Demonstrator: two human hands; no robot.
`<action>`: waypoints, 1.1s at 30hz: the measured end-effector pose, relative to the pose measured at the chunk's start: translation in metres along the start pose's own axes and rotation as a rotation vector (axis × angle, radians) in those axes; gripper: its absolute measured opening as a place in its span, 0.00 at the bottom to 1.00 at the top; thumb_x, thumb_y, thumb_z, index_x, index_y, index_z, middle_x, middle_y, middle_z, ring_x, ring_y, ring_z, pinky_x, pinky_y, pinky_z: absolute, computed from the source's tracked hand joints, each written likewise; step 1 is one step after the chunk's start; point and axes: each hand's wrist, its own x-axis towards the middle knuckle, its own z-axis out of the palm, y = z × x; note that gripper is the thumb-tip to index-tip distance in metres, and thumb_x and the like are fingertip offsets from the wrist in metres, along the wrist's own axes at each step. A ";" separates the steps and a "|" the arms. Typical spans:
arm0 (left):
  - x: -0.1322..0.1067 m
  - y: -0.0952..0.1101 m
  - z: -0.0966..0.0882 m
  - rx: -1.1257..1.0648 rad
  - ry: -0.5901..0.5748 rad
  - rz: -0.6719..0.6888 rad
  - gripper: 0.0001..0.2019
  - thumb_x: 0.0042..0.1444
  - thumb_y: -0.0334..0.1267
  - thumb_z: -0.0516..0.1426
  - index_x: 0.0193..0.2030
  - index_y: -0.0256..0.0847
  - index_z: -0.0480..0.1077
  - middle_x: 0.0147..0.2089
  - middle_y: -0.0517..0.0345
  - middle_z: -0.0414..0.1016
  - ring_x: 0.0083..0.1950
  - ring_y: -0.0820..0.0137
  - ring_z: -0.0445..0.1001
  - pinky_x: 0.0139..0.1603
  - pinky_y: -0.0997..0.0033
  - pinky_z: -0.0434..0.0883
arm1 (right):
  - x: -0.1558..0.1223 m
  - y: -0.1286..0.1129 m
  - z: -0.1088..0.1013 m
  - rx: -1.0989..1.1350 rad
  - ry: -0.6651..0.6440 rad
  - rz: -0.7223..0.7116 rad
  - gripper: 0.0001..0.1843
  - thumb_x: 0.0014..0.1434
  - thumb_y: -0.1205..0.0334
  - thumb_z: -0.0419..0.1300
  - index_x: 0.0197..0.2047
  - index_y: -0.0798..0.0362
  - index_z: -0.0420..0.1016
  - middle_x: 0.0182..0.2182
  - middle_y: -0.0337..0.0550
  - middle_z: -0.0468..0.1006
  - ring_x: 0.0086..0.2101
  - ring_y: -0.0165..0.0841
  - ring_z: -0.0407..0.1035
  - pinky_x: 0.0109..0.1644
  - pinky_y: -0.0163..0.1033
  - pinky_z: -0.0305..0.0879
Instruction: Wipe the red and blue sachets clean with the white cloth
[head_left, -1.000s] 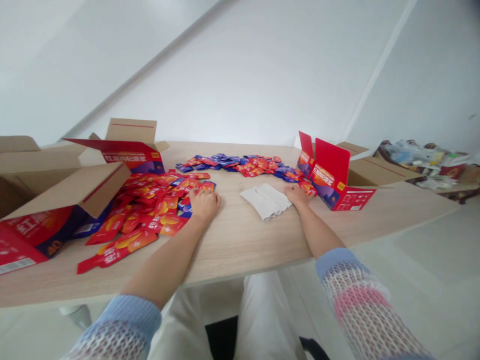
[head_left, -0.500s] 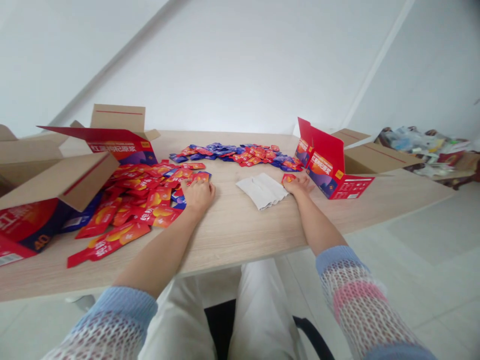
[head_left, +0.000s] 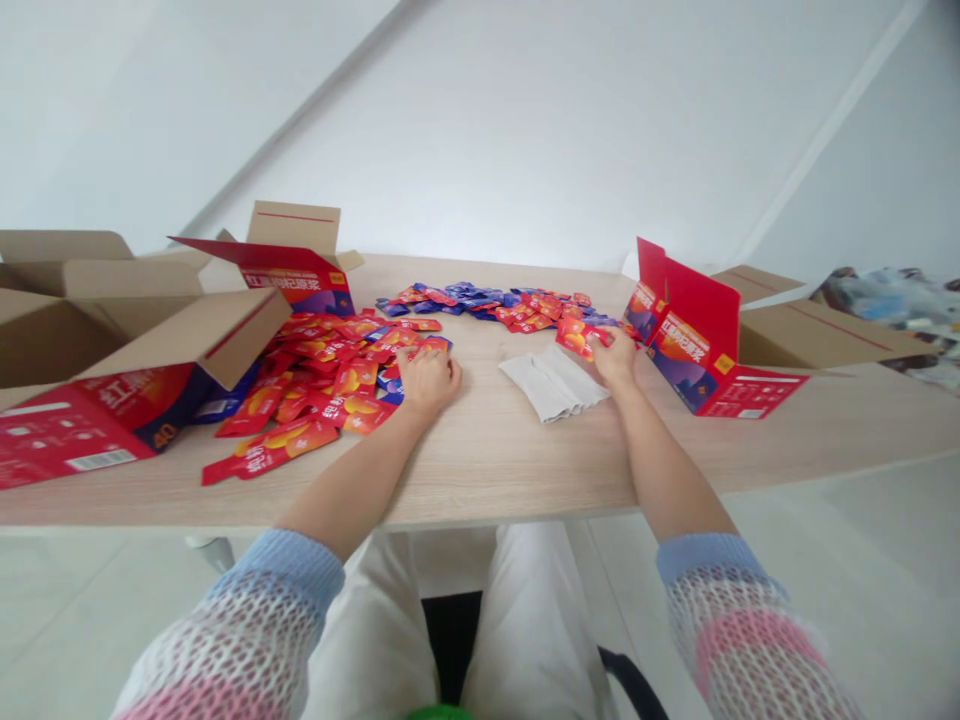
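My left hand (head_left: 429,379) rests closed on the wooden table (head_left: 480,460), its fingers curled at the edge of a spread of red and orange sachets (head_left: 315,385). Whether those fingers grip a sachet is hidden. My right hand (head_left: 616,356) is closed on a red sachet (head_left: 576,338), lifted slightly off the table beside a folded white cloth (head_left: 555,383). Behind both hands lies a band of mixed blue and red sachets (head_left: 487,301).
An open red box (head_left: 701,350) with cardboard flaps stands right of my right hand. Two open red-and-cardboard boxes (head_left: 135,360) (head_left: 289,265) sit at the left and back left. A cluttered heap (head_left: 900,300) lies far right. My white trousers show below the table's edge.
My right hand has picked up a red sachet from beside the right box and drawn it toward the cloth. The left hand has stayed put. The camera has shifted slightly.
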 end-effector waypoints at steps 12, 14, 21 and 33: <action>-0.010 0.029 0.005 -0.953 -0.222 0.098 0.26 0.52 0.42 0.61 0.57 0.37 0.66 0.50 0.48 0.74 0.48 0.61 0.72 0.46 0.67 0.68 | -0.059 -0.059 0.021 0.696 -0.794 0.039 0.23 0.38 0.48 0.72 0.35 0.55 0.79 0.31 0.43 0.80 0.30 0.34 0.73 0.37 0.41 0.69; -0.012 0.032 0.007 -0.953 -0.241 0.047 0.19 0.53 0.41 0.60 0.50 0.37 0.72 0.45 0.50 0.76 0.46 0.61 0.73 0.48 0.66 0.68 | -0.068 -0.063 0.030 0.690 -0.851 0.026 0.24 0.39 0.46 0.71 0.35 0.55 0.79 0.30 0.42 0.79 0.30 0.33 0.72 0.37 0.39 0.68; -0.003 0.021 0.020 -1.053 -0.131 -0.203 0.15 0.55 0.33 0.58 0.50 0.35 0.75 0.49 0.50 0.77 0.51 0.60 0.73 0.57 0.63 0.66 | -0.060 -0.050 0.029 0.152 -0.758 -0.165 0.32 0.53 0.38 0.58 0.54 0.48 0.72 0.54 0.48 0.71 0.56 0.46 0.60 0.56 0.51 0.58; 0.002 0.013 0.041 -1.271 -0.023 -0.839 0.10 0.53 0.29 0.59 0.43 0.34 0.74 0.37 0.51 0.79 0.43 0.62 0.77 0.44 0.62 0.75 | -0.069 -0.051 0.053 -0.609 -0.552 -0.012 0.24 0.60 0.56 0.57 0.56 0.62 0.64 0.50 0.62 0.71 0.48 0.46 0.68 0.49 0.44 0.63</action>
